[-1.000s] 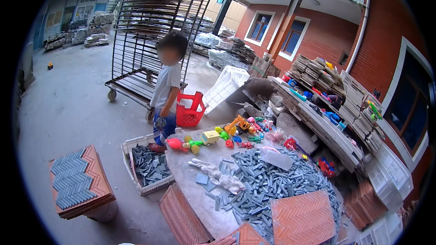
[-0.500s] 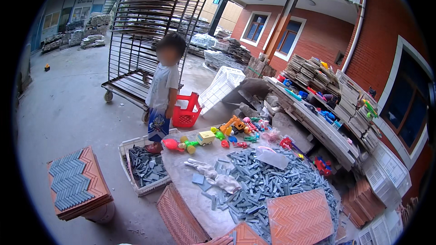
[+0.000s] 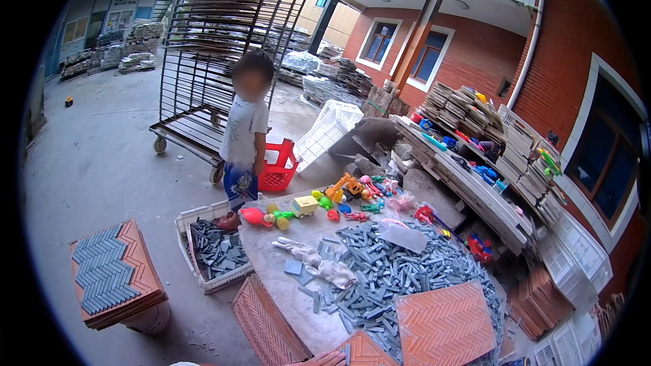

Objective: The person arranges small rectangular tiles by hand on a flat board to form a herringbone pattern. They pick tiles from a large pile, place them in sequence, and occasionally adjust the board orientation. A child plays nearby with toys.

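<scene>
At the bottom edge, part of my left hand [image 3: 328, 359] shows, its fingers stretched out against the left side of an orange herringbone tray [image 3: 369, 351]. A grey tile strip sits in that tray close to the fingertips. The rest of the hand is cut off, and my right hand is out of view. Beyond the tray spreads a heap of small grey tile strips [image 3: 380, 264] on a pale board. A second orange herringbone tray [image 3: 445, 324] lies on the heap's near right. White gloves [image 3: 319, 264] rest left of the heap, beside a square grey tile [image 3: 293, 267].
A child [image 3: 244, 129] stands beyond the board beside a crate of dark strips [image 3: 184, 230]. Toys [image 3: 305, 206] line the board's far edge. At left, a stack of trays [image 3: 146, 278] stands on a bucket. A wheeled rack [image 3: 163, 88] stands behind; planks [image 3: 475, 190] lean at right.
The view has shifted slightly. My left hand shows a little more at the bottom edge. The child's body and legs have turned slightly, and the feet stay by the crate.
</scene>
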Demonstrator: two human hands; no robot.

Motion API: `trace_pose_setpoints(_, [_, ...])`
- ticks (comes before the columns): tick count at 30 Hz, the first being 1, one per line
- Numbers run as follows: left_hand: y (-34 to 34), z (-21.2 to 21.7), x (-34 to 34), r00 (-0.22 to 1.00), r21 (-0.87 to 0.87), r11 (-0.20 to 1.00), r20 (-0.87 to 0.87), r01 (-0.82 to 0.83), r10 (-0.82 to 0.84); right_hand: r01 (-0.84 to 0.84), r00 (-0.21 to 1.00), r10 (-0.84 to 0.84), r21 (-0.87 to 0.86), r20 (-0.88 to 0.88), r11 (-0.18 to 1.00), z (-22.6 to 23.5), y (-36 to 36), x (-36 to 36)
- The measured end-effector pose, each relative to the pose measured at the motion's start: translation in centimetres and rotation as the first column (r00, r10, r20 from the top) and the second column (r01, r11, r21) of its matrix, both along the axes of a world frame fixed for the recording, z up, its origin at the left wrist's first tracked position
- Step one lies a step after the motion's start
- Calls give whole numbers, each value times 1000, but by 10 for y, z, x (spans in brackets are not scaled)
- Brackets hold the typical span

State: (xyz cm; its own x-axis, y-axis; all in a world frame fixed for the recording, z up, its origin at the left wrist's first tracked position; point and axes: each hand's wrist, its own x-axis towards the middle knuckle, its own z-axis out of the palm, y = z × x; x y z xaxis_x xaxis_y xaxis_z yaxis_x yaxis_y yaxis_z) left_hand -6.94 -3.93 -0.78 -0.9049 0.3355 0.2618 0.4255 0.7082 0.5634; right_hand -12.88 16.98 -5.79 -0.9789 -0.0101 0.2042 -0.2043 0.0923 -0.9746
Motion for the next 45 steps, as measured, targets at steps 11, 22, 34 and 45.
trace_pose_setpoints(11, [1, 1, 0, 1000, -13, 1000, 4, -2, 2, 20, 996, -19, 9, -88, 1000, -8, 4, -3])
trace_pose_setpoints(22, [1, -4, -1, 1000, -10, 1000, -23, -7, 7, 28, 999, -27, 33, -20, 999, 4, 4, 4])
trace_pose_setpoints(34, [2, -5, -1, 1000, -24, 1000, -24, -12, 12, 45, 999, -45, 27, -11, 999, -13, 6, -1])
trace_pose_setpoints(45, [1, 0, -1, 1000, -5, 1000, -22, -2, 2, 47, 995, -34, 137, -95, 989, -4, 5, -1])
